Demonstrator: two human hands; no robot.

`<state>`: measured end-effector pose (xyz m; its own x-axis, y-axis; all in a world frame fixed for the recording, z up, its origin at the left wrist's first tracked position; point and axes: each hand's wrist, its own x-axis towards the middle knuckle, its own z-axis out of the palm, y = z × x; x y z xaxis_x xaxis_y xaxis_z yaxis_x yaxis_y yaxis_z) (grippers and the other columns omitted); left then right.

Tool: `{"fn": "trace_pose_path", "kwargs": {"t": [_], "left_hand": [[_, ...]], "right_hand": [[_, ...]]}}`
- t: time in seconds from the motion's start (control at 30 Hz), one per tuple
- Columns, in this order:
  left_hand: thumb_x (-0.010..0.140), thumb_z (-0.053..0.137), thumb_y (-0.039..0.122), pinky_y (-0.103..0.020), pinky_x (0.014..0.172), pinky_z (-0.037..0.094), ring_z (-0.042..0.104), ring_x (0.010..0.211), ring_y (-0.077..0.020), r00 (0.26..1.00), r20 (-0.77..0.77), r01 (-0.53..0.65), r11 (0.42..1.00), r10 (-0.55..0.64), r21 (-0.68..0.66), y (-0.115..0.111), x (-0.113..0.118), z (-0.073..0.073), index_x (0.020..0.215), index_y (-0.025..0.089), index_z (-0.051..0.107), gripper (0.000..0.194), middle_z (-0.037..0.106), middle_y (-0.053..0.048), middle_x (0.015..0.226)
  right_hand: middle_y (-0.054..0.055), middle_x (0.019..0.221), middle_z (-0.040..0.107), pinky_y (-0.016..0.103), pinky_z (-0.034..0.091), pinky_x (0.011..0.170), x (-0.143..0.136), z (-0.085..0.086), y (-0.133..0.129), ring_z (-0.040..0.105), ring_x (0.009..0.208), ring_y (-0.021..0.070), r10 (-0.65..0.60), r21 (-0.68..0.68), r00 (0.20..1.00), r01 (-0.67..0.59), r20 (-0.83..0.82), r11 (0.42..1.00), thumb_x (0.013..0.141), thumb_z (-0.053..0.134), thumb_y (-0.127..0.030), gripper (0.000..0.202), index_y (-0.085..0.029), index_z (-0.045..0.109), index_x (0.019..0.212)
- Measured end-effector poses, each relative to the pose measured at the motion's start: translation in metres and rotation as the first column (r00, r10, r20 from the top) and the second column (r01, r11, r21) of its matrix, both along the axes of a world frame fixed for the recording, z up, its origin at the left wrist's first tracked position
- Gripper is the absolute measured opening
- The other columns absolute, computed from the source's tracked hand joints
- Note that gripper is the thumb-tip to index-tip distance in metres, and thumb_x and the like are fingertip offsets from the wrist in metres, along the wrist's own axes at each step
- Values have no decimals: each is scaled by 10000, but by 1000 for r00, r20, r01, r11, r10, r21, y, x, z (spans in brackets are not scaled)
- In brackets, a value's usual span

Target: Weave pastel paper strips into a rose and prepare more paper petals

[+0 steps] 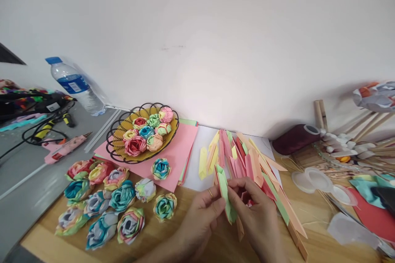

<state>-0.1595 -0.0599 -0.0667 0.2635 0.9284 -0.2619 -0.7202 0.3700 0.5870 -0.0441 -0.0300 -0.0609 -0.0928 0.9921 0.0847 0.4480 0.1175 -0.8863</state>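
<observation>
A folded green paper strip (222, 181) stands upright between my two hands, with orange-red paper showing along its edge. My left hand (205, 211) pinches it from the left, a ring on one finger. From the other side, my right hand (254, 209) grips it between thumb and fingers; some reddish paper shows under that palm, partly hidden. Just beyond my hands lies a pile of folded paper strips (240, 152) in pink, yellow, orange, red and green. To the left, several folded paper flowers (122, 196) lie on the wooden table.
A woven basket (115, 148) of paper flowers stands on pink paper sheets (185, 152). Further left are a pink glue gun (64, 148) and a water bottle (75, 86). On the right lie a dark thread spool (293, 139), plastic lids (317, 180) and wooden sticks (367, 127).
</observation>
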Motion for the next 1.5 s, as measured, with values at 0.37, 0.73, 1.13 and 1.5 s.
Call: {"fn": "trace_pose_path", "kwargs": {"t": [0.37,0.73,1.13,1.5], "left_hand": [[796,579,258,-348,977,338,531,1075,-214,985,-158,-64,996,72,58,1,-4,-8,1126,223,610,334,637,-60,1099],[827,533,285,-367,1018,298,496,1130,-218,981,-190,-15,992,39,129,1,-4,-13,1171,218,576,353,605,-73,1166],[795,573,290,-353,965,356,548,1032,-209,967,-250,-20,994,45,103,1,-5,-4,1134,221,606,347,646,-45,1077],[793,573,320,-275,808,399,550,882,-172,947,-321,10,994,25,108,2,-5,-8,1082,215,638,315,652,-34,995]], "right_hand": [[52,796,614,247,496,590,5,-6,-2,598,709,147,75,482,935,-246,346,841,850,471,-163,185,-189,593,986],[33,717,623,247,493,527,1,-3,1,605,625,146,2,505,924,-211,382,837,839,497,-222,114,-178,591,887],[58,809,655,266,513,628,1,4,-1,621,738,171,115,337,978,-169,174,926,817,511,-211,117,-211,628,809],[21,679,622,244,472,553,2,16,6,587,647,162,139,-44,984,-145,-110,988,766,563,-336,187,-194,634,669]]}}
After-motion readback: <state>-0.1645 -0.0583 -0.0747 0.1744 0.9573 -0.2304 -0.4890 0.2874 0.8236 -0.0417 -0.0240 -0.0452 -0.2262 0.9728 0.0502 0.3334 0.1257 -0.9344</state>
